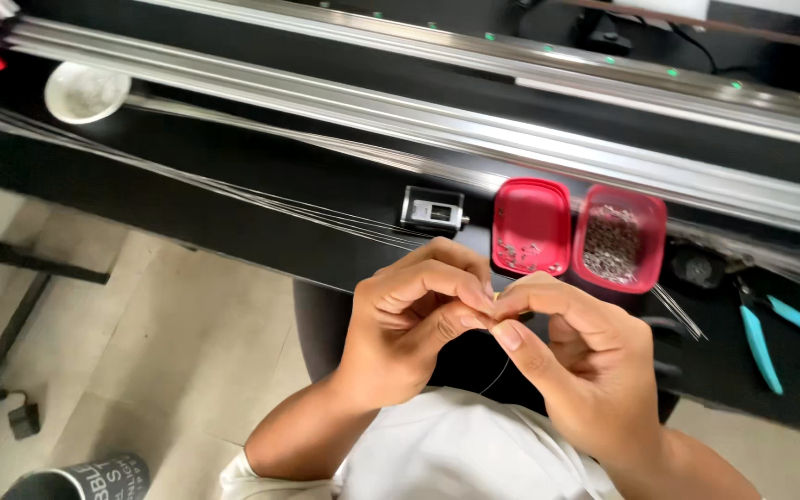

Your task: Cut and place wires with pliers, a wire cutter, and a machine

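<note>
My left hand (409,319) and my right hand (571,356) meet fingertip to fingertip in front of my chest, just off the near edge of the black workbench (233,199). Both pinch a very small piece between thumb and forefinger; it is mostly hidden, with a hint of yellow showing. A thin dark wire (497,378) hangs down from the pinch. A bundle of fine wires (261,199) runs across the bench toward my hands.
Behind my hands stand a red tray (531,227) with a few small parts and a red tub (618,237) full of small metal rings. A small clear device (432,208), teal-handled pliers (759,343), a white cup (85,93) and long aluminium rails (511,139) are on the bench.
</note>
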